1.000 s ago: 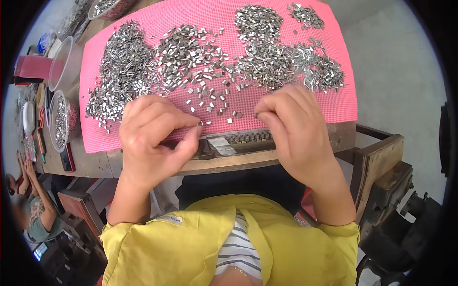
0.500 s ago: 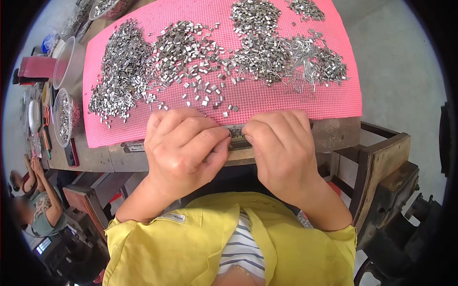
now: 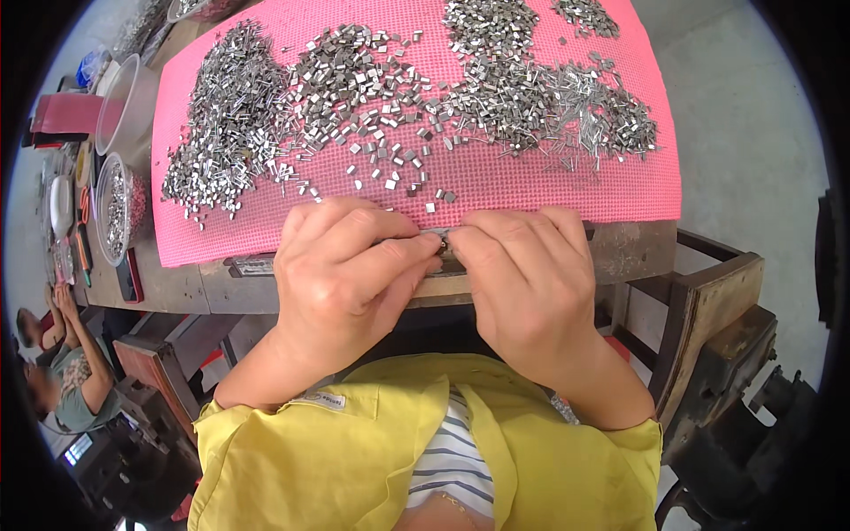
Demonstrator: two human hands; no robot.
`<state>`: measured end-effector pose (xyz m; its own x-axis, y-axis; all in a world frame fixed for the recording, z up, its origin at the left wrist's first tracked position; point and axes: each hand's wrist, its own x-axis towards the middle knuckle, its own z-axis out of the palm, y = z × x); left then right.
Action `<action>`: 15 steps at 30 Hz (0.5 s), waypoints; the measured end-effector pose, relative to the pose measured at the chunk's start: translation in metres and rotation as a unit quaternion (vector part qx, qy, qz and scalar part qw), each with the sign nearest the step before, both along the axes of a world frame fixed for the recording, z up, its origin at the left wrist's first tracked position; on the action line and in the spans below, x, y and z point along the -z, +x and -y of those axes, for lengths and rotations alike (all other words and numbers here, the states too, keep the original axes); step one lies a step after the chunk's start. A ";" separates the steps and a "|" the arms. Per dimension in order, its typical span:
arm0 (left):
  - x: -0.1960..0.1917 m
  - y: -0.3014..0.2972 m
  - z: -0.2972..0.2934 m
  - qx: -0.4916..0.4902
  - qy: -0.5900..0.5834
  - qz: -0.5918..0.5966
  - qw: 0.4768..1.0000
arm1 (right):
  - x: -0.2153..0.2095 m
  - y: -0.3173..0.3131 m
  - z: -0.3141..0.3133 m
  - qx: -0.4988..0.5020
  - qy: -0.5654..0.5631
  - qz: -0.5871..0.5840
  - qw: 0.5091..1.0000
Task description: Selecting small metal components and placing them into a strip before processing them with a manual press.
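My left hand (image 3: 332,270) and my right hand (image 3: 529,279) meet at the near edge of the table, thumbs and fingers curled in a pinch. Their fingertips almost touch over a long dark metal bar (image 3: 252,265) lying along that edge. Whatever small piece sits between the fingertips is mostly covered, and I cannot make out its kind. Just beyond my knuckles a pink mesh mat (image 3: 549,195) carries heaps of small silvery metal pieces: thin short pins (image 3: 228,102), flat little blocks (image 3: 341,75), and a mixed pile (image 3: 496,88). A few loose blocks (image 3: 431,208) lie close to my fingers.
Clear plastic tubs (image 3: 119,208) holding metal bits stand left of the mat, beside orange-handled tools (image 3: 84,239) and a dark red phone-like slab (image 3: 132,276). Further left sits another person (image 3: 84,380). A wooden frame (image 3: 708,310) with dark machinery stands at right.
My fingertips have drawn closer together over the bar, the right hand's fingers bending inward. The view has shifted slightly, so the heaps appear a little higher and further right.
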<state>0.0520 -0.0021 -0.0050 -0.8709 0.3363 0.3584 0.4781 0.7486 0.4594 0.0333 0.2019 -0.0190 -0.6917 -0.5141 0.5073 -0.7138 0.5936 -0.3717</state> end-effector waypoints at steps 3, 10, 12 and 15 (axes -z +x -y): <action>0.002 0.000 0.001 -0.005 0.040 0.023 0.999 | -0.006 0.000 -0.005 -0.004 -0.025 0.049 0.998; 0.002 0.001 0.001 0.004 0.034 0.001 0.999 | -0.010 -0.001 -0.008 -0.005 -0.046 0.093 0.995; 0.000 0.002 0.001 0.012 0.003 -0.014 1.000 | -0.013 -0.005 -0.006 -0.008 -0.043 0.095 0.994; 0.001 0.004 0.003 0.009 -0.003 -0.031 0.999 | -0.017 -0.014 -0.003 -0.009 -0.039 0.089 0.995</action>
